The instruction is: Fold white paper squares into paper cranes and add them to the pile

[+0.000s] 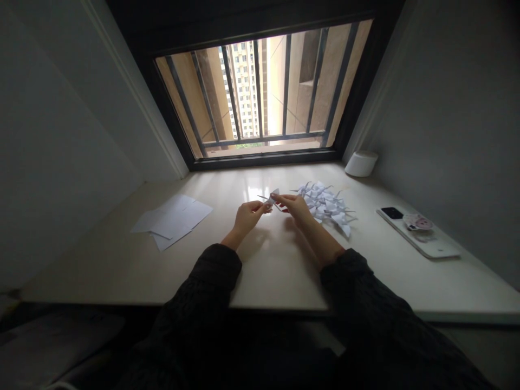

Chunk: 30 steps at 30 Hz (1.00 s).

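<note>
Between my two hands, above the middle of the white sill, is a small folded white paper crane [275,192] with a thin point sticking out to the left. My left hand [248,214] pinches its lower left side between thumb and fingers. From the other side, my right hand [296,206] grips it with thumb and forefinger. The fingertips cover part of the paper. Just beyond my right hand lies a heap of several similar paper cranes [325,203], with thin necks and tails poking outward.
Flat sheets of white paper [179,216] lie overlapping on the left of the sill [276,271]. A white phone [436,246] with a round grip rests at the right. A white cylindrical object [361,164] stands in the back right corner, by the barred window [264,97].
</note>
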Available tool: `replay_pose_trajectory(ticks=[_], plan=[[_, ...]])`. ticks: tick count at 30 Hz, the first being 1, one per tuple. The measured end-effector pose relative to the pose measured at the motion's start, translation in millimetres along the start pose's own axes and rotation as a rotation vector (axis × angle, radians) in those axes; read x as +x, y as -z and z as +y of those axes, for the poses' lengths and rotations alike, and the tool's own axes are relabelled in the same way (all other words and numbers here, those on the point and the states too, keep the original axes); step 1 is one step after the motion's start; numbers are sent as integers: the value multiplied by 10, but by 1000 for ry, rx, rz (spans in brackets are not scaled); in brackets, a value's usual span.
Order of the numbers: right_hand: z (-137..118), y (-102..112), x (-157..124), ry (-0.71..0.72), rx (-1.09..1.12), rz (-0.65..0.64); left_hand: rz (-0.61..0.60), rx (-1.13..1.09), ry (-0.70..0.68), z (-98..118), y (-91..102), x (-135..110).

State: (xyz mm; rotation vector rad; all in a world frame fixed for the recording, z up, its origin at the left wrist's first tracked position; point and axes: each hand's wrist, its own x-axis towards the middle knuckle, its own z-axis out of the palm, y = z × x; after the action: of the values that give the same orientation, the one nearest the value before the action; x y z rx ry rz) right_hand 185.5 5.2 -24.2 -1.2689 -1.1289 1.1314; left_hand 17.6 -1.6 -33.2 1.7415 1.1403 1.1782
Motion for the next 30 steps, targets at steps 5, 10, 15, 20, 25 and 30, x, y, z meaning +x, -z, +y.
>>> replay_pose_trajectory(ticks=[5,10,15,20,25,30], plan=[[40,-37,-4,-26,54,58,18,-89,46,46,-16,-4],[101,-104,-10,-60,141,64,65,-175,139,61,-46,-11],[104,-142,-18,-105,210,68,77,-211,158,71,-63,-10],[60,-137,-45,-150,251,62,70,-176,126,76,-50,-16],[9,-133,-77,-231,338,83,63,-135,98,71,-39,-18],[-24,-173,-107,-296,461,75,51,-157,89,77,-45,-15]])
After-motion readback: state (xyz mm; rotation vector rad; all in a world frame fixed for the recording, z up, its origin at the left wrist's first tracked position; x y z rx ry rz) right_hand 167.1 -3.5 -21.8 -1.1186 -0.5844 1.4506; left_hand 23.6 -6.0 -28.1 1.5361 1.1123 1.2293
